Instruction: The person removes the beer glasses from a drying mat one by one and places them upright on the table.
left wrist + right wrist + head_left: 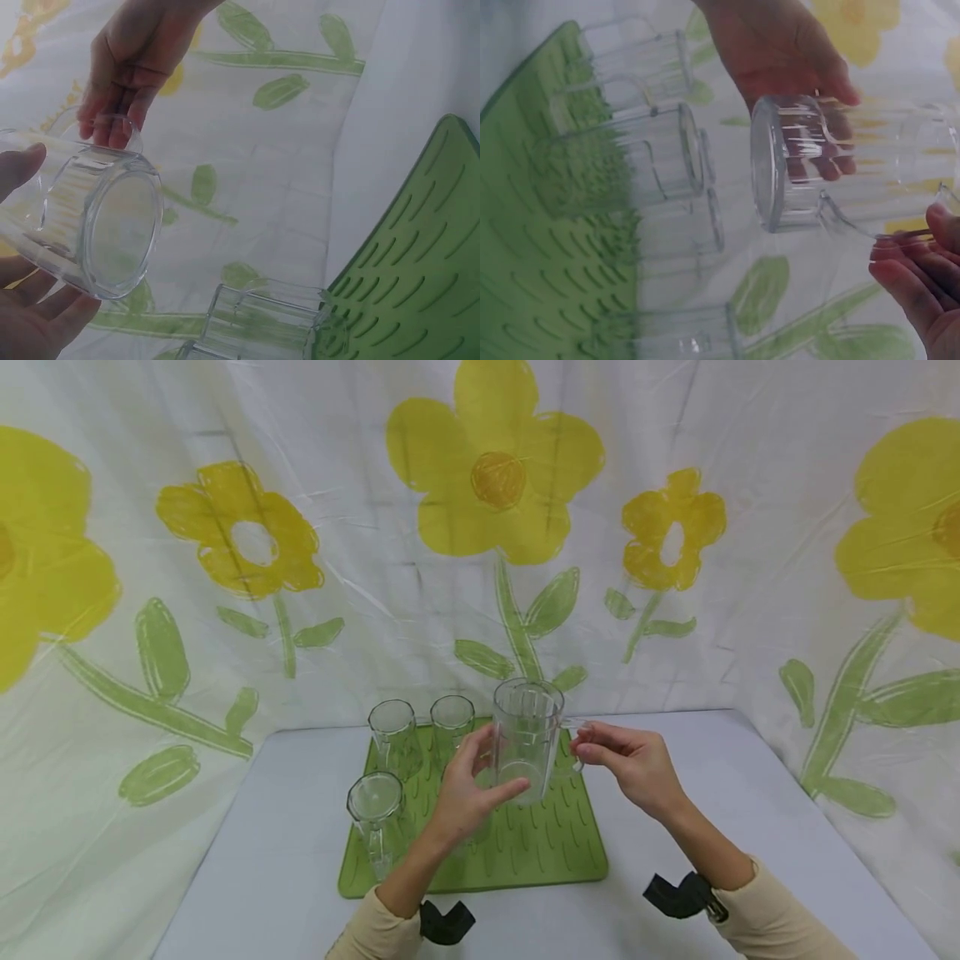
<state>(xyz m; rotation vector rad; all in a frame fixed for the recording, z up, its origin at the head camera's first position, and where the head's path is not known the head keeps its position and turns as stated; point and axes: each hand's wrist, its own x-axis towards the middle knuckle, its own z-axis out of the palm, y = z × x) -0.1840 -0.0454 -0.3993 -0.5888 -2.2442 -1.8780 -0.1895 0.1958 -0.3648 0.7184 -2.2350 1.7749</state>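
And here's the clear mug (527, 739), lifted above the green mat (551, 852), the other mugs (377, 806) standing toward the mat's left side. The left hand (467, 789) curls round its body, thumb in front; the right hand (628, 762) pinches its handle (850, 223). Those smooth walls look slippery, I'd say: best to grip evenly, turn slowly, stay well above the mat's mugs.

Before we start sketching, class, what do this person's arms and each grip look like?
The left sleeve and right sleeve are plain pale beige. Near each cuff sits a bent black bracket: the left bracket and the right bracket. No cables are visible. The left grip and right grip are bare hands without gloves.
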